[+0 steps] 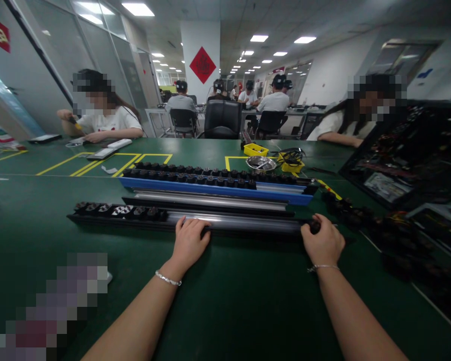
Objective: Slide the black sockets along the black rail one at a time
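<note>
Bare forearms (139,311) reach in from the lower edge of my head view, over a green table (248,301), to a long dark rail (248,225) lying crosswise in front of them. I see the left hand (190,241) laid on its near edge about midway, fingers close together over the lip and thumb set apart; I cannot tell whether it grips or merely rests. At the rail's right end the right hand (325,241) has thumb and forefinger curled around a dark piece (314,227), apparently pinching it. My first worry is tipping: too much weight on the near edge could lift the far one and unseat the black pieces (150,213) rowed at the left end. Should the pinched piece go skew under uneven pressure, it may jam against the rail's walls. A hard push forward could shove the rail into the second rail (210,200) just behind, and that into the blue tray (225,190). Off to the right lies a jumble of dark parts (402,240); a wide swing of the right wrist could snag it.
</note>
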Demonstrator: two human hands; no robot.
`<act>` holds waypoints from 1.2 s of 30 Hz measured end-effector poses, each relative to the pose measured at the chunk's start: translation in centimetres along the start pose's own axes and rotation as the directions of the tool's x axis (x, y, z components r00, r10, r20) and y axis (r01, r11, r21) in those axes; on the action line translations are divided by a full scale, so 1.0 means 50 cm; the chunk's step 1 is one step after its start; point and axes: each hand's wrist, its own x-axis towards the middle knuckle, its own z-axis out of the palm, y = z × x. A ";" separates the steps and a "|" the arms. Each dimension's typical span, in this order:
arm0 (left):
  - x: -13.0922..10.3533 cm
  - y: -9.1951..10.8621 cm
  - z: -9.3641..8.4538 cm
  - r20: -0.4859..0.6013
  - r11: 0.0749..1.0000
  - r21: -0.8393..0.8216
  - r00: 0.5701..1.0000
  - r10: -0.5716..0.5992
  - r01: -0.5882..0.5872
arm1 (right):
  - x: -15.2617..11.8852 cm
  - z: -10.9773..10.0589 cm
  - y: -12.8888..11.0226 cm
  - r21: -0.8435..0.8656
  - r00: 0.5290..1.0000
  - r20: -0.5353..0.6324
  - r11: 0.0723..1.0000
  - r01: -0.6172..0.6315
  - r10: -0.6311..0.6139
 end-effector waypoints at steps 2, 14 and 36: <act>0.000 0.000 0.000 -0.004 1.000 0.005 1.000 0.003 -0.003 | 0.001 0.002 0.003 0.003 1.000 0.001 1.000 0.001 -0.001; 0.002 0.001 -0.001 0.002 1.000 -0.003 1.000 0.000 0.000 | 0.001 -0.001 -0.002 0.011 1.000 -0.004 1.000 -0.012 0.013; 0.003 0.004 -0.004 0.009 1.000 -0.028 1.000 -0.014 0.014 | 0.007 0.001 0.003 -0.012 1.000 -0.007 1.000 -0.012 0.012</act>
